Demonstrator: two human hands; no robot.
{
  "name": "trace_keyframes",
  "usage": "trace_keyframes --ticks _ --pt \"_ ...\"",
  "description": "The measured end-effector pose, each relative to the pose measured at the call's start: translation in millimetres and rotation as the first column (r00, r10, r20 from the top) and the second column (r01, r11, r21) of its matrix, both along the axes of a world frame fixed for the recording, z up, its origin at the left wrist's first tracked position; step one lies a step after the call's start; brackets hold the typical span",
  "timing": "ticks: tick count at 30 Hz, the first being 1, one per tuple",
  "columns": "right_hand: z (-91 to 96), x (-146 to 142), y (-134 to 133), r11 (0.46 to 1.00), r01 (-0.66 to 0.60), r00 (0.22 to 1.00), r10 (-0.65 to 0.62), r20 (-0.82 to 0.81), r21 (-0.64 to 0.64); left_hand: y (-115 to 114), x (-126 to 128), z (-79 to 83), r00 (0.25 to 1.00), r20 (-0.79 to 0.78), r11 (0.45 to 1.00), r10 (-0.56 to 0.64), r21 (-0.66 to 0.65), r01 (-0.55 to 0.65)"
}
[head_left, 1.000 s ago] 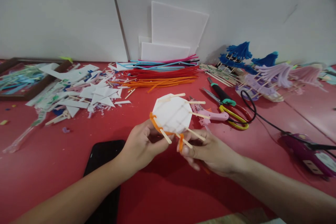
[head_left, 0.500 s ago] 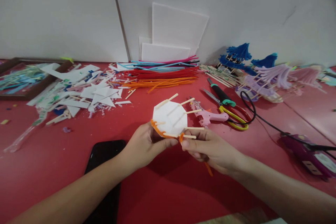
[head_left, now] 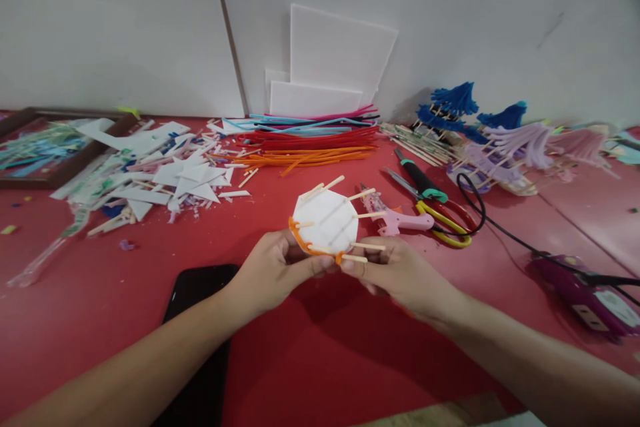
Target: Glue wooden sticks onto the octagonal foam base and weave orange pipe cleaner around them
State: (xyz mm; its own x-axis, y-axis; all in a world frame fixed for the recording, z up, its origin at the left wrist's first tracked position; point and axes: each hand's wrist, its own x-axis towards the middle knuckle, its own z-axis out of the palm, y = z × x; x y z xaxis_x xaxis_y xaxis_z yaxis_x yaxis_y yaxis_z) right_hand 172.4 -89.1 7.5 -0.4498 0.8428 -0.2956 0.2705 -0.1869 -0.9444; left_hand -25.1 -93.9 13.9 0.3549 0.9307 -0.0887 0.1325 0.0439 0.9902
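A white octagonal foam piece (head_left: 325,221) with several thin wooden sticks poking out of its rim is held up over the red table (head_left: 310,360). An orange pipe cleaner (head_left: 299,237) runs along its lower left edge, woven round the sticks. My left hand (head_left: 275,273) pinches the piece's lower edge from the left. My right hand (head_left: 395,273) pinches the orange pipe cleaner's end at the bottom right, thumb close to the left thumb.
A black phone (head_left: 195,320) lies near my left forearm. Behind are foam scraps (head_left: 165,180), a bundle of coloured pipe cleaners (head_left: 310,140), white foam sheets (head_left: 330,60), scissors (head_left: 440,210), a pink tool (head_left: 400,220), a glue gun (head_left: 585,290) with its cord, and finished tasselled pieces (head_left: 500,140).
The foam piece tilted and sank slightly toward me. My right hand moved up and left to the rim, and the dangling orange end is no longer seen below it.
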Motion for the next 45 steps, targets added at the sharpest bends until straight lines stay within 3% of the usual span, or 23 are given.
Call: trace_keyframes --ticks 7,12,18,25,32,34,36,38,39,42,45 --pt "-4.8 -4 -1 0.984 0.077 0.982 -0.102 -0.156 -0.161 -1 1 0.5 0.996 -0.078 0.992 0.031 0.122 -0.022" --pt "-8.1 -6 2 0.957 0.137 0.957 -0.195 -0.214 -0.257 0 3 3.2 0.996 -0.078 0.998 0.04 0.048 -0.036" --pt "-6.0 -6 4 0.954 0.069 0.954 -0.148 -0.26 -0.292 0 3 4.4 0.998 -0.052 0.997 0.021 0.075 -0.017" --pt "-1.7 -7 4 0.91 0.093 0.96 -0.19 -0.207 -0.403 -3 6 0.7 0.999 -0.007 0.995 0.052 0.087 -0.051" --pt "-6.8 -2 5 0.924 0.035 0.977 -0.112 -0.181 -0.381 -7 8 -3.8 0.999 0.051 1.0 -0.01 0.029 0.008" --pt "-6.4 -2 4 0.943 0.059 0.981 -0.115 -0.155 -0.327 -6 7 -3.2 0.998 0.064 1.0 -0.018 0.02 0.017" --pt "-4.4 -4 3 0.975 0.106 0.986 -0.129 -0.11 -0.196 -4 5 -1.8 0.999 0.045 1.0 -0.012 -0.017 0.013" --pt "-1.2 -4 0 0.988 0.151 0.988 -0.149 -0.033 0.046 -2 3 -0.9 1.0 0.023 0.998 0.014 -0.064 -0.012" --pt "0.4 -4 -2 0.969 0.153 0.987 -0.159 0.014 0.192 -2 2 -0.9 0.999 0.032 0.996 0.028 -0.091 -0.025" --pt "3.6 -3 -8 0.812 0.087 0.971 -0.198 0.133 0.576 -1 0 -2.8 0.989 0.146 0.983 0.039 -0.184 -0.012" --pt "3.4 -2 -12 0.63 -0.003 0.959 -0.218 0.181 0.776 -1 -1 -4.8 0.968 0.248 0.963 0.032 -0.267 0.036"
